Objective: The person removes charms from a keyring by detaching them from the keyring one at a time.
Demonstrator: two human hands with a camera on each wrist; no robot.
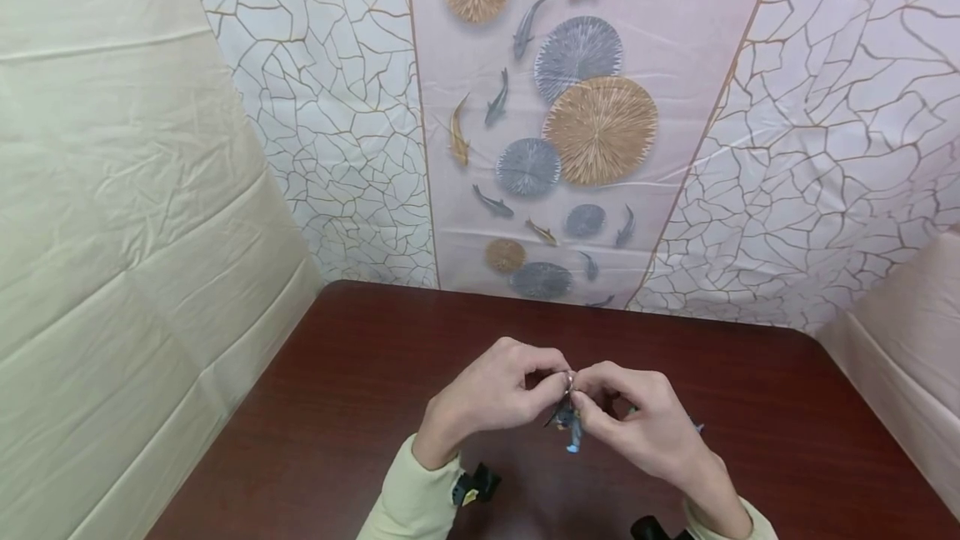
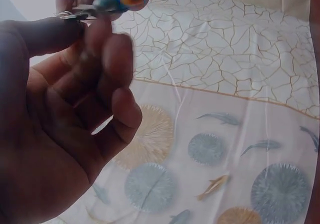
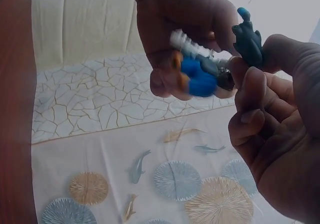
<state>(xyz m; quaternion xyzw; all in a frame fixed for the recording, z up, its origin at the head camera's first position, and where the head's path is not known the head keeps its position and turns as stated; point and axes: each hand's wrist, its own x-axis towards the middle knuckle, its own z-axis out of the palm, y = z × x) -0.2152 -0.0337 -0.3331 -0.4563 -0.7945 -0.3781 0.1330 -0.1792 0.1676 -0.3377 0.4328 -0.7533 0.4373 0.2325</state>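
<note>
The left hand fills the left wrist view, its thumb and forefinger pinched on a small metal ring above the dark red table. The right hand meets it fingertip to fingertip, pinching the same ring. From the ring hang small toy charms, blue with orange spots, and a teal figure.

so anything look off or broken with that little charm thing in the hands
Nothing stands out. Both the left hand and right hand pinch a small metal ring above the dark wooden table, with blue toy charms dangling below. The charms look whole, though blurred in the wrist views.
</note>
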